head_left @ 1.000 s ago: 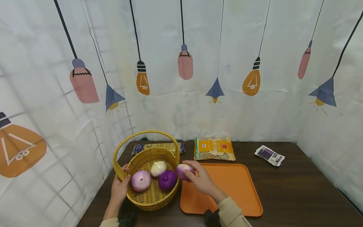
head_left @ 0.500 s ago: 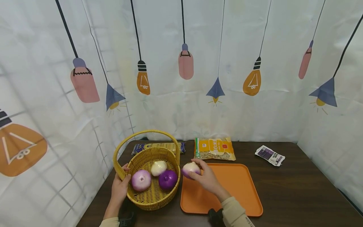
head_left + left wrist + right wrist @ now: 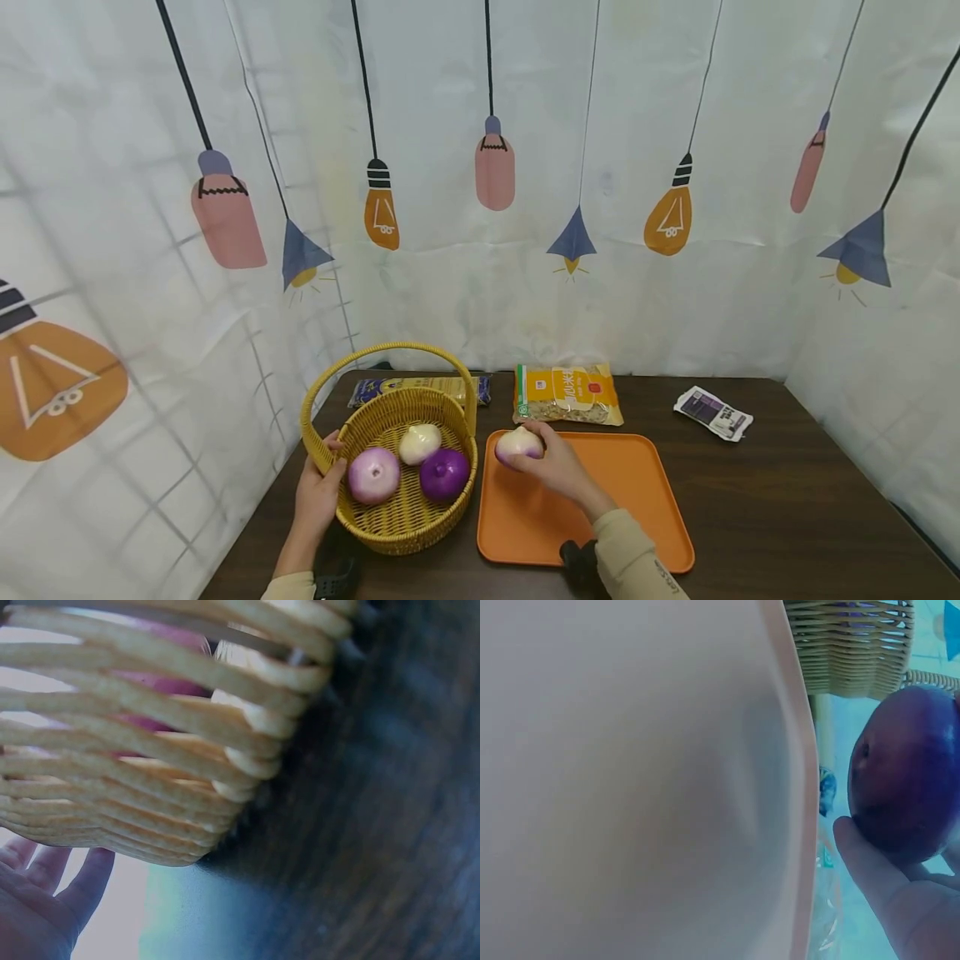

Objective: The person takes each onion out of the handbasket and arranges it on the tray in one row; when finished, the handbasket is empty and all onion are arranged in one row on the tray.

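In the head view my left hand (image 3: 317, 500) grips the left side of a yellow woven basket (image 3: 397, 546), thumb over the rim by the handle's base. The left wrist view shows its fingers (image 3: 84, 889) close against the weave. Inside the basket lie a pale purple onion (image 3: 373, 477), a white onion (image 3: 420, 444) and a dark purple onion (image 3: 444, 476). My right hand (image 3: 564, 475) holds a purple-and-white onion (image 3: 517, 447) above the left rear part of an orange tray (image 3: 540, 533). In the right wrist view that onion (image 3: 904, 772) sits between thumb and fingers, apart from the tray.
Behind the basket lies a blue-and-yellow packet (image 3: 450, 388). A yellow bag of grain (image 3: 567, 396) rests behind the tray, and a white-and-purple pouch (image 3: 712, 412) lies at the back right of the dark table (image 3: 780, 500). A printed curtain surrounds the table.
My right hand has carried the onion rightward, away from the basket's right rim to over the tray, and its white end has turned upward. The left hand and basket stay put.
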`<state>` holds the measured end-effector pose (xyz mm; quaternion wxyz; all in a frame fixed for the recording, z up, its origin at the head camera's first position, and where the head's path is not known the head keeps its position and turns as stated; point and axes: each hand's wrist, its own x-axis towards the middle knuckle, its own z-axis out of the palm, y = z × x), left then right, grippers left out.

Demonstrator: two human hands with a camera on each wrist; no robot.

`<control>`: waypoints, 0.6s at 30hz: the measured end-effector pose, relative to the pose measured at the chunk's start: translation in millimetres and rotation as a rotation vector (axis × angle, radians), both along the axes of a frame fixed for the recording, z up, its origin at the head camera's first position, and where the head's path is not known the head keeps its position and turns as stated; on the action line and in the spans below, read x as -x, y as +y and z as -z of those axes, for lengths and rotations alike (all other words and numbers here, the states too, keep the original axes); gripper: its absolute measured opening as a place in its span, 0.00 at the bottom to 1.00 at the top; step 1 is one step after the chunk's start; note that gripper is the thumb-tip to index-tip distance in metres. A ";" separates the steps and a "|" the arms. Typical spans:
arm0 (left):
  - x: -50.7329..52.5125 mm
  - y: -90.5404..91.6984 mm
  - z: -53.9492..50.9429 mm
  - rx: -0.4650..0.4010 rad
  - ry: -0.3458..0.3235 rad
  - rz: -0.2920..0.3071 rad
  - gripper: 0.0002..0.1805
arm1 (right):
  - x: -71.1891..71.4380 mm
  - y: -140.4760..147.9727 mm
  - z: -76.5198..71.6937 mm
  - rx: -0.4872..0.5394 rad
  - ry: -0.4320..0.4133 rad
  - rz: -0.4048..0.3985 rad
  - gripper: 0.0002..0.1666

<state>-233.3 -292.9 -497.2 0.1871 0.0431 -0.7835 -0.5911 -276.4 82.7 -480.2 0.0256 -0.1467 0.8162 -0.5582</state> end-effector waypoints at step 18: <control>-0.3 0.5 -0.3 -0.016 0.007 0.011 0.15 | 21.0 -27.3 11.6 -0.113 0.076 -0.037 0.44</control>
